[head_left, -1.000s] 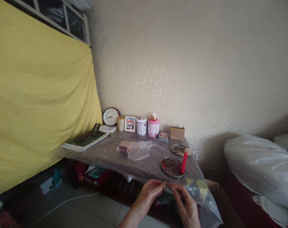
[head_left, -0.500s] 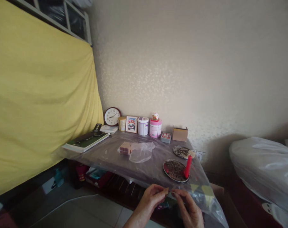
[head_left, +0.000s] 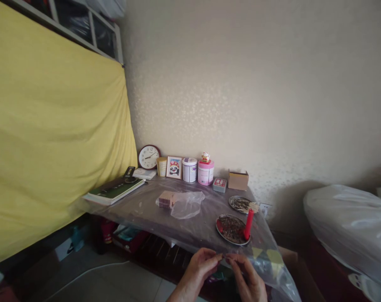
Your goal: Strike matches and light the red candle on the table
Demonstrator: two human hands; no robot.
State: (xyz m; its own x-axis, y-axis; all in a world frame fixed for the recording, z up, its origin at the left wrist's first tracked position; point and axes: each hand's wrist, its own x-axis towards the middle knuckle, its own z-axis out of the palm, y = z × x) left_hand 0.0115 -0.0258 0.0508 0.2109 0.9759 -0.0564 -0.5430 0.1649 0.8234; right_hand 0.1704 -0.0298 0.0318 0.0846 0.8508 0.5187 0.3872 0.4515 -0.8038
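Observation:
My left hand [head_left: 203, 268] and my right hand [head_left: 245, 272] are held close together in front of the table's near edge, fingertips almost meeting. Both are closed in a pinch, thumb against forefinger. Whatever sits between the fingertips is too small and too covered to make out. Just beyond them lies a round metal plate [head_left: 223, 239] with dark bits in it, and a red candle [head_left: 249, 225] stands upright at its right side. Behind that, a second metal plate [head_left: 233, 203] holds many thin pale sticks [head_left: 250, 206], some reaching past its right rim.
A block of small boxes [head_left: 166, 199] lies partly in clear plastic wrap [head_left: 187, 205] on the plastic-covered table [head_left: 140, 212]. Along the wall stand a clock [head_left: 149, 157], a panda picture [head_left: 174, 167], tins [head_left: 189, 171] and a cardboard box [head_left: 238, 180]. Books [head_left: 115, 191] lie at left.
Both hands have drawn slightly closer together, and the fingertips now nearly touch. The view has tilted up a little; the things on the table stay where they were.

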